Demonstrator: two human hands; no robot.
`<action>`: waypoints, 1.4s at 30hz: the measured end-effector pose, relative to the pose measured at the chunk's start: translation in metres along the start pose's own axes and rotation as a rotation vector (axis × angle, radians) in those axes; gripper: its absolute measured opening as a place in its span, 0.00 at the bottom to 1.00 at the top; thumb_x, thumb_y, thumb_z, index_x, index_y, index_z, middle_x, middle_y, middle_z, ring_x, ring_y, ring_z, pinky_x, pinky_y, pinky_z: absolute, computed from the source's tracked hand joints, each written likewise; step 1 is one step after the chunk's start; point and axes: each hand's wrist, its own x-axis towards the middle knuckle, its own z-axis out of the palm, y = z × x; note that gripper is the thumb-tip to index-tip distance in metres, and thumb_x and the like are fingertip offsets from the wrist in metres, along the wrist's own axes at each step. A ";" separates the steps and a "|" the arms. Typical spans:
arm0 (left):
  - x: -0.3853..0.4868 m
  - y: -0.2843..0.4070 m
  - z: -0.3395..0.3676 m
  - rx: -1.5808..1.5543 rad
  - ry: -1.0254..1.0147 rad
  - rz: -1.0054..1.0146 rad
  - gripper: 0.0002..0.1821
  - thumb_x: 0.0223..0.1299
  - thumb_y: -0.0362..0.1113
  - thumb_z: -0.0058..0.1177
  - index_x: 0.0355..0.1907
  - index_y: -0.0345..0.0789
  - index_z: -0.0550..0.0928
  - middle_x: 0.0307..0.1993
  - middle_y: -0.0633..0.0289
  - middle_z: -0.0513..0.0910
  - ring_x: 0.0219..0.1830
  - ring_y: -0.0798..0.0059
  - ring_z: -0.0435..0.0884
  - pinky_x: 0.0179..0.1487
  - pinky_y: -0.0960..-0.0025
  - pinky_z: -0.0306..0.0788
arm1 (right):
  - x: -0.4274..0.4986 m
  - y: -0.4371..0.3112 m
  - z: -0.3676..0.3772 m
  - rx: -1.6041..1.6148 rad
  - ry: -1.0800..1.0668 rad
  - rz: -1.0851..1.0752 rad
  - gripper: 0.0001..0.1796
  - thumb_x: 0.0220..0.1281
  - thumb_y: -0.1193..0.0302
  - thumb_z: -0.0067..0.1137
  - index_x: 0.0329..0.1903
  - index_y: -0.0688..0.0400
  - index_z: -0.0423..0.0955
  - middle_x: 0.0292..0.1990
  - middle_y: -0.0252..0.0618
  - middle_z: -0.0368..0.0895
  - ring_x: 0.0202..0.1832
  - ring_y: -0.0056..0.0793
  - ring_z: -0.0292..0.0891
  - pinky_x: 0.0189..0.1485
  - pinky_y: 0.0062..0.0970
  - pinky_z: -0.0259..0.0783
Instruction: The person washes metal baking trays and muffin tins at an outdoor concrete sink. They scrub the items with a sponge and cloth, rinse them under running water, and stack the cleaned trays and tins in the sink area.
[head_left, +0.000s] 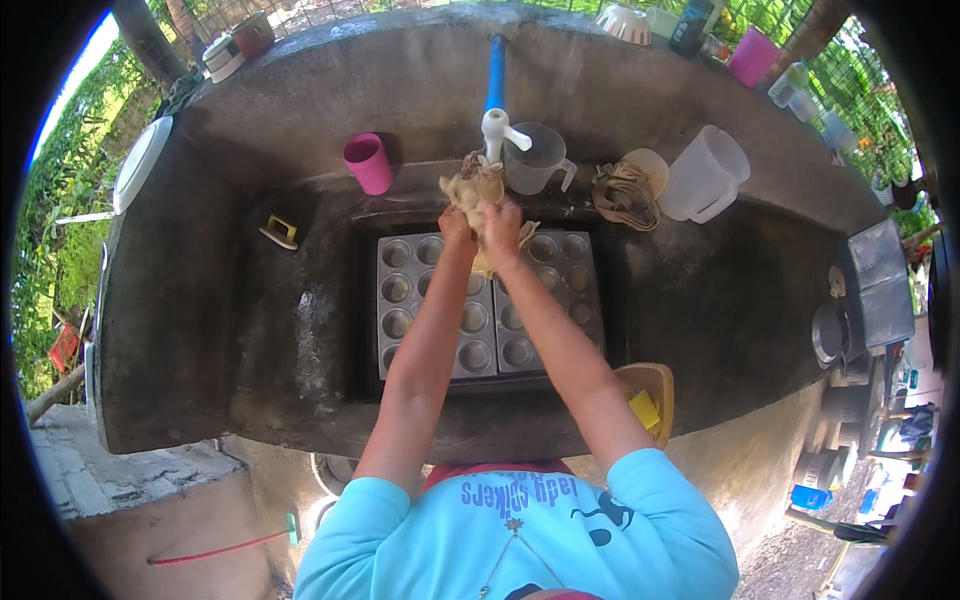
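Observation:
My left hand (456, 227) and my right hand (501, 225) are side by side, both closed on a wet beige cloth (466, 193). The cloth hangs just under the white faucet (496, 131) on a blue pipe (496, 71), with part of it drooping between and beyond my hands. Below lie two metal muffin pans (474, 319) with round cups, side by side in the sunken basin; my forearms hide part of them. A clear plastic measuring jug (534, 161) stands right of the faucet.
On the concrete counter are a pink cup (368, 163), a scrub brush (279, 232), a crumpled brown cloth (627, 196) and a translucent pitcher (705, 176). A tan container (664, 390) with a yellow sponge (644, 410) sits at the front edge. More containers line the back wall (337, 60).

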 end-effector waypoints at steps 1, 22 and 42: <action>-0.003 -0.001 0.002 0.063 -0.066 0.021 0.08 0.55 0.29 0.46 0.38 0.31 0.74 0.33 0.61 0.78 0.34 0.74 0.77 0.37 0.70 0.71 | -0.003 0.000 0.003 -0.133 0.044 -0.113 0.14 0.53 0.66 0.50 0.26 0.66 0.74 0.25 0.56 0.75 0.32 0.50 0.74 0.36 0.39 0.67; -0.084 0.067 0.018 0.390 -0.236 0.271 0.07 0.58 0.32 0.49 0.37 0.32 0.76 0.30 0.64 0.78 0.29 0.78 0.79 0.23 0.73 0.77 | -0.015 0.131 -0.030 -0.343 -0.238 -0.389 0.25 0.42 0.60 0.64 0.43 0.58 0.71 0.34 0.39 0.74 0.40 0.35 0.73 0.46 0.29 0.67; -0.149 -0.004 -0.229 1.713 0.507 -0.126 0.63 0.25 0.52 0.71 0.66 0.41 0.47 0.68 0.55 0.44 0.68 0.47 0.43 0.60 0.37 0.48 | -0.224 0.140 -0.147 -0.249 0.755 0.758 0.44 0.46 0.61 0.65 0.64 0.47 0.49 0.66 0.39 0.42 0.64 0.50 0.45 0.57 0.61 0.52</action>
